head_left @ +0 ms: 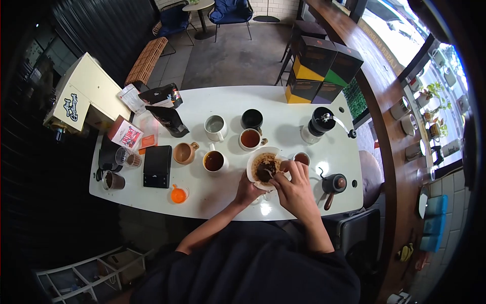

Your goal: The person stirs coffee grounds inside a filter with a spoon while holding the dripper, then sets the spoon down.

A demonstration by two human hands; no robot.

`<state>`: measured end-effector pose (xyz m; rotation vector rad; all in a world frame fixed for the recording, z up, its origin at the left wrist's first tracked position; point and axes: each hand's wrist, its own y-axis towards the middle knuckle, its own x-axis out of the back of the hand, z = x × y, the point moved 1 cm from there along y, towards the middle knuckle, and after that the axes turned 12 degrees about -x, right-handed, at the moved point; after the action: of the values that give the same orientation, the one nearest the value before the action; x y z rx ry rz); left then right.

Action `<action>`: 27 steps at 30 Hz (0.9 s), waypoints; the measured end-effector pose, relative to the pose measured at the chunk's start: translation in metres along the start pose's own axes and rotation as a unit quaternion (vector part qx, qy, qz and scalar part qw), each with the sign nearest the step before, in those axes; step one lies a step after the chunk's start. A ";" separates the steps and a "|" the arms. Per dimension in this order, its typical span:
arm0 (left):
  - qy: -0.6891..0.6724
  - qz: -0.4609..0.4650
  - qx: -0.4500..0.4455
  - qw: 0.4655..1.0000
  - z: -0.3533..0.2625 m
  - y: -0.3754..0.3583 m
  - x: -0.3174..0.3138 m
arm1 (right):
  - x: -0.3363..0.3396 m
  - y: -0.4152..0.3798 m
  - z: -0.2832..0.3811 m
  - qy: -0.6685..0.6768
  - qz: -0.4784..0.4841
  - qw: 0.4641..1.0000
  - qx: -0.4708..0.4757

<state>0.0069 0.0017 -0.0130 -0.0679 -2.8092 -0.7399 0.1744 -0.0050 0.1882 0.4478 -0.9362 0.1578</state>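
- left hand [248, 191] cups the near-left edge of the dripper [265, 167], fingers curled around it, which looks like it's there to keep the thing steady while the other hand works inside
- right hand [295, 188] comes over the right rim, fingers pinched on what seems to be a small spoon [269, 173] poking into the wet grounds; too small to be sure of the tool, but the grip is closed on something thin
- dripper sits on the table [223, 195] near the front edge, right in front of the person, so both hands reach it with elbows tucked in
- small cup [302, 158] is just beside the dripper on the right, partly behind the right hand's fingers
- mugs fan out behind in a loose arc: one with dark coffee [214, 161] just left of the dripper, one with reddish brew [250, 138] behind it, a grey one [215, 126] and a black one [252, 119] further back, a tan one [183, 152] to the left; all within arm's reach
- kettle [334, 184] parked at the right with its handle toward the person, handy for that hand
- grinder [320, 124] stands back right, scale [157, 166] and orange cup [178, 194] on the left, out of the working spot
- coffee bags [167, 109] are pushed to the far left corner
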 end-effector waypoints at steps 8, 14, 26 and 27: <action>-0.045 -0.014 -0.028 0.998 -0.017 0.007 0.001 | 0.009 0.004 -0.028 0.060 0.033 0.998 0.013; -0.069 0.023 0.044 0.996 0.004 -0.004 0.002 | 0.012 -0.002 -0.032 0.049 -0.035 0.997 0.048; -0.057 -0.031 -0.011 0.998 -0.004 -0.002 -0.001 | -0.015 -0.007 -0.037 0.047 -0.003 0.996 0.078; -0.076 -0.037 -0.011 0.996 -0.006 0.000 -0.002 | -0.008 -0.005 -0.036 0.064 0.000 0.996 0.067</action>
<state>0.0102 -0.0014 -0.0090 -0.0237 -2.9627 -0.8152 0.1985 0.0067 0.1617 0.5546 -0.8033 0.2479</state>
